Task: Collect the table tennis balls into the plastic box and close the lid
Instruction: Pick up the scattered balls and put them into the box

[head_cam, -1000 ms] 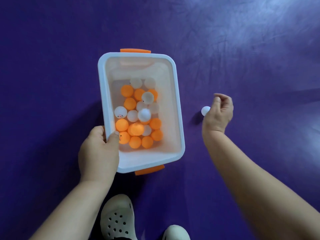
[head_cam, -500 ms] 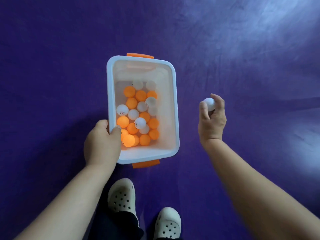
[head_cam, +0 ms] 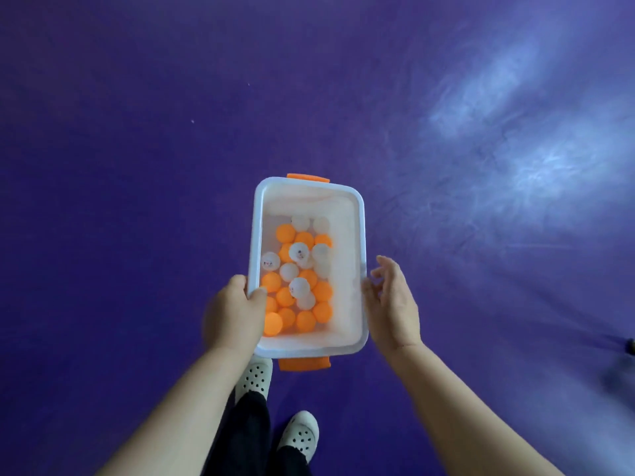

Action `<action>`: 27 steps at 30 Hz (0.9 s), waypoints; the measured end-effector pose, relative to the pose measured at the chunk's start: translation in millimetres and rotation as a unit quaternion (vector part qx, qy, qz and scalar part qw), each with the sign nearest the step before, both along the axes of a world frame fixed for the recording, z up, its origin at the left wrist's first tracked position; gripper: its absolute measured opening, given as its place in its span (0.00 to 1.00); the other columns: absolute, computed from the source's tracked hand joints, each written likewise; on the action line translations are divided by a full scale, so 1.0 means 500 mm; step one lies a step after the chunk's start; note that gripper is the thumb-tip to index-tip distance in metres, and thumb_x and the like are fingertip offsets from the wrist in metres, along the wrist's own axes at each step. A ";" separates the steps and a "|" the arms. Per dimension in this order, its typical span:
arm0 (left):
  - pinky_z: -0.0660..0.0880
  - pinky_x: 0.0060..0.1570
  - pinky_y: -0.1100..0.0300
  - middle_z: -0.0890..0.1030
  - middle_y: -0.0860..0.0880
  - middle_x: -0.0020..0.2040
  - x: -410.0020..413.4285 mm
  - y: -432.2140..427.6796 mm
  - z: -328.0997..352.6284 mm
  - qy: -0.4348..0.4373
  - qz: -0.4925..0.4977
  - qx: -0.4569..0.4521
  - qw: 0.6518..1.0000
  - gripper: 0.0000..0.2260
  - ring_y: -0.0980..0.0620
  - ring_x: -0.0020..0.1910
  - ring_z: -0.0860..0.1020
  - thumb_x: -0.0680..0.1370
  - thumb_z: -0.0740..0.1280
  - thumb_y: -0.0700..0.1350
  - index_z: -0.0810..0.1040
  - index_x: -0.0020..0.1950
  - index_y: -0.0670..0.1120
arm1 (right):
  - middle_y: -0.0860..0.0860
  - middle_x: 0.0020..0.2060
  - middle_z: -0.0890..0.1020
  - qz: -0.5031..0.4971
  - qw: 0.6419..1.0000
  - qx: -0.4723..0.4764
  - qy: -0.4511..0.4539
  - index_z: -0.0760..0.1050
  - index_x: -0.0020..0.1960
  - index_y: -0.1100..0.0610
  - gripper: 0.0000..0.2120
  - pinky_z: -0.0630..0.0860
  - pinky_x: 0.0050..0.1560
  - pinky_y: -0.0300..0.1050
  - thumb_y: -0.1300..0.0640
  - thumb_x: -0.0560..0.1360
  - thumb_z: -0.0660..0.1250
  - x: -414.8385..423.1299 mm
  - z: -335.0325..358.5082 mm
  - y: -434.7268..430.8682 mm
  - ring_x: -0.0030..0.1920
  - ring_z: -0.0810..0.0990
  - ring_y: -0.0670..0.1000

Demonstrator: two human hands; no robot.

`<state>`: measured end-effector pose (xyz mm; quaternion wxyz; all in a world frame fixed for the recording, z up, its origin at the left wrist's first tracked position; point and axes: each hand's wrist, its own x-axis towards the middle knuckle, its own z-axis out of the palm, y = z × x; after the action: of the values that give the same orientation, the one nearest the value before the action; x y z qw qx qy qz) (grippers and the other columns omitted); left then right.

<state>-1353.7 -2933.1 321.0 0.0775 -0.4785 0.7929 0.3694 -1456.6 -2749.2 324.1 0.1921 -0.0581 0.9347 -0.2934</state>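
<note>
Plastic box point(head_cam: 345, 235), translucent white and open-topped, is gripped at its left rim by the left hand point(head_cam: 233, 314), thumb hooked inside; the right hand point(head_cam: 391, 307) hangs just beside the right wall, fingers loose and spread, holding nothing. Round orange and white table tennis balls point(head_cam: 299, 286) fill the bottom; some white ones carry small printed marks, too small to read. The long axis runs away from the person, with orange clips point(head_cam: 304, 364) at both short ends. Below are pale perforated clogs point(head_cam: 299, 434), one partly behind the box, on the purple floor point(head_cam: 137, 166).
</note>
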 end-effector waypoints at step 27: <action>0.58 0.27 0.57 0.67 0.51 0.29 0.575 -0.446 0.596 0.031 0.245 -0.036 0.968 0.15 0.53 0.27 0.64 0.76 0.62 0.47 0.61 0.32 0.46 | 0.47 0.38 0.77 0.302 0.944 -0.042 -0.123 0.73 0.45 0.53 0.04 0.71 0.35 0.40 0.58 0.72 0.67 0.358 0.587 -0.636 0.37 0.74 0.46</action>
<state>-1066.2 -3156.3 619.0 -0.0573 -0.6491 0.6660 0.3631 -1277.7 -3067.4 617.6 0.3825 -0.3088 0.8292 -0.2659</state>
